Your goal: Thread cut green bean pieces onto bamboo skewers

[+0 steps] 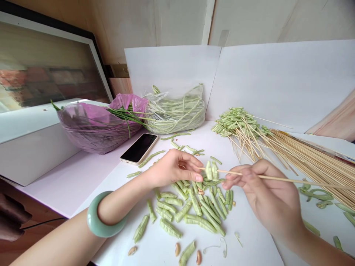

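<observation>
Worktop (pixel 111 192), white, strewn with cut green bean pieces (pixel 191 210); bagged long beans (pixel 174 114) behind, bundled bamboo skewers (pixel 313 159) at right. Single bamboo skewer (pixel 271 178) lies almost level across the view, tip toward the left hand (pixel 173 168), with threaded bean pieces (pixel 211 170) near that tip, between both hands. Right hand (pixel 266 195) pinches the shaft, fingers pressed together; left fingers (pixel 191 162) curl close together just beside the tip, grip unclear.
</observation>
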A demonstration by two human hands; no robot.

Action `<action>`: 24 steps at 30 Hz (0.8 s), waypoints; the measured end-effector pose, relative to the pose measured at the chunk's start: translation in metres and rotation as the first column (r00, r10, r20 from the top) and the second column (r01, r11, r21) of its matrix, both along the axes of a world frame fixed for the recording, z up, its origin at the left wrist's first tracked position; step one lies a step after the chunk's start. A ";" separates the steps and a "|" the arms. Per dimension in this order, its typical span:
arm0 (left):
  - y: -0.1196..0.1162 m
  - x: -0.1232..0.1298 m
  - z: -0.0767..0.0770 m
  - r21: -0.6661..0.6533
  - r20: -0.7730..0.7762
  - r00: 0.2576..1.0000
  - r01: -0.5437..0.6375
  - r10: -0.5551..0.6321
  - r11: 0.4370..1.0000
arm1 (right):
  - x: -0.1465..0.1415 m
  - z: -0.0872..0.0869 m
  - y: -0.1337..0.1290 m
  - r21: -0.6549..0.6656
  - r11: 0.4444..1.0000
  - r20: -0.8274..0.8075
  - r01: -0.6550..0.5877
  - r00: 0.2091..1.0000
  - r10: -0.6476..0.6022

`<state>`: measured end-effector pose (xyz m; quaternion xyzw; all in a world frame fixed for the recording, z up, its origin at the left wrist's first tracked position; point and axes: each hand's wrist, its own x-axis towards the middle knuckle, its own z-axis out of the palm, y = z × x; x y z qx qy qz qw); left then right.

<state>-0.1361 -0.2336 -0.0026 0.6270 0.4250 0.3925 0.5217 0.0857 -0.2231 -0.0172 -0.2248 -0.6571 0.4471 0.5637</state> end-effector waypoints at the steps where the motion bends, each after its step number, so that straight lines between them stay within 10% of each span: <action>1: 0.001 -0.005 0.002 0.092 -0.165 0.986 0.016 0.000 0.996 | 0.001 0.003 0.002 -0.013 1.000 -0.034 0.024 0.999 -0.025; 4: 0.002 -0.016 0.008 0.242 -0.538 0.842 0.207 -0.046 0.948 | 0.005 0.010 0.006 -0.029 0.998 -0.085 0.055 0.995 -0.058; 9: 0.001 -0.021 0.012 0.116 -0.711 0.675 0.392 -0.200 0.913 | 0.004 0.010 0.008 -0.045 0.998 -0.081 0.051 0.995 -0.055; 24: -0.007 -0.015 0.011 0.208 -0.795 0.595 0.451 -0.118 0.868 | 0.001 0.007 0.010 -0.068 0.997 -0.032 0.044 0.998 -0.046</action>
